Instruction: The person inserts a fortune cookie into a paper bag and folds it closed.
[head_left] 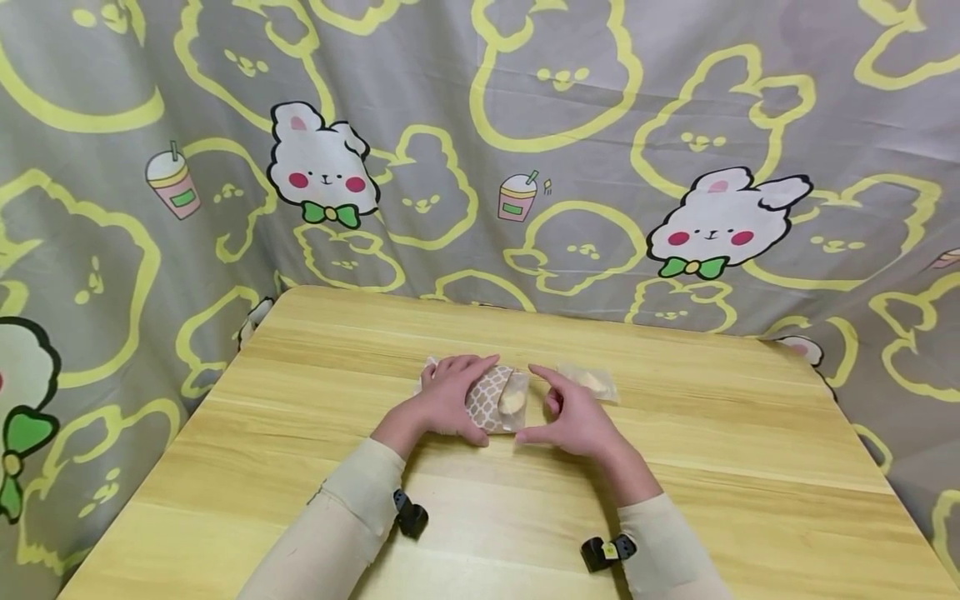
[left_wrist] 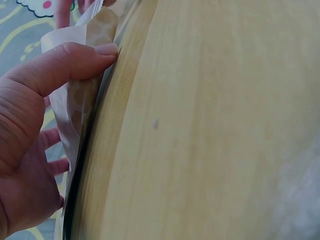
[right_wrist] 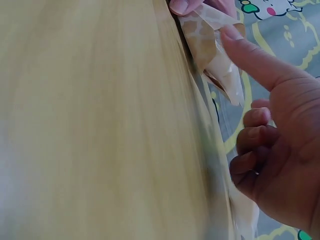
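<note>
The left hand [head_left: 447, 402] grips the bag [head_left: 489, 402] (gently seems best), the right hand [head_left: 577, 422] beside that grip, thumb and forefinger apart.

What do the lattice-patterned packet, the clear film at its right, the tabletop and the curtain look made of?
Lattice-patterned packet: thin paper or plastic film, unclear which; it creases. Clear film: probably glossy plastic, as something pale shows through. Tabletop: wood or wood-look laminate, smooth, with grain streaks. Curtain: likely fabric, fairly matte, hanging in folds.
</note>
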